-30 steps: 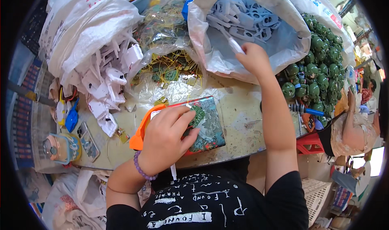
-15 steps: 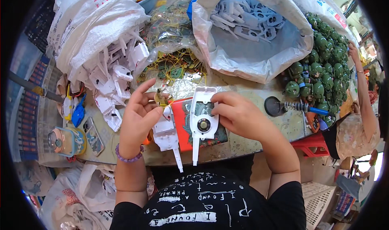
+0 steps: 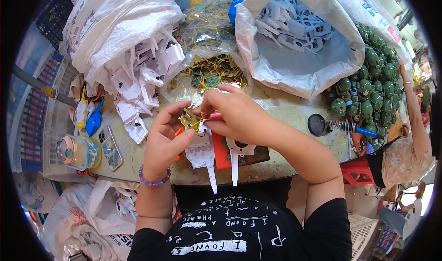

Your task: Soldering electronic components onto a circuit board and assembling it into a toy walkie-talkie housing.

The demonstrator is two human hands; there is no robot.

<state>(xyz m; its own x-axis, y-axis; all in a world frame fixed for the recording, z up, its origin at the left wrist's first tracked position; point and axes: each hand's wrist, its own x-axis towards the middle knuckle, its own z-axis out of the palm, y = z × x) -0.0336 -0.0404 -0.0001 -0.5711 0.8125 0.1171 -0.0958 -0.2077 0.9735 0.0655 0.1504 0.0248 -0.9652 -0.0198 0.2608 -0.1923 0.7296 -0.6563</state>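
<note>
A person in a black printed shirt point(image 3: 248, 215) works at a cluttered table point(image 3: 294, 111), both hands close together near its front edge. The left hand point(image 3: 166, 143), a purple bead bracelet point(image 3: 154, 180) at its wrist, pinches a small circuit board point(image 3: 188, 119) between thumb and fingers, just above a white plastic casing point(image 3: 200, 156) with a narrow stem. The right hand point(image 3: 239, 114) bends over the board's other side, fingers curled in; from where I stand, I cannot tell what their tips hold. Below that hand, partly covered, a second white casing point(image 3: 235, 161) lies over a red box point(image 3: 221, 154). Beyond sit a clear bag of circuit boards point(image 3: 209, 74), white parts point(image 3: 131, 88) heaped at left, an open sack point(image 3: 304, 79) at right, and green rounded pieces point(image 3: 368, 91) clustered beside it
</note>
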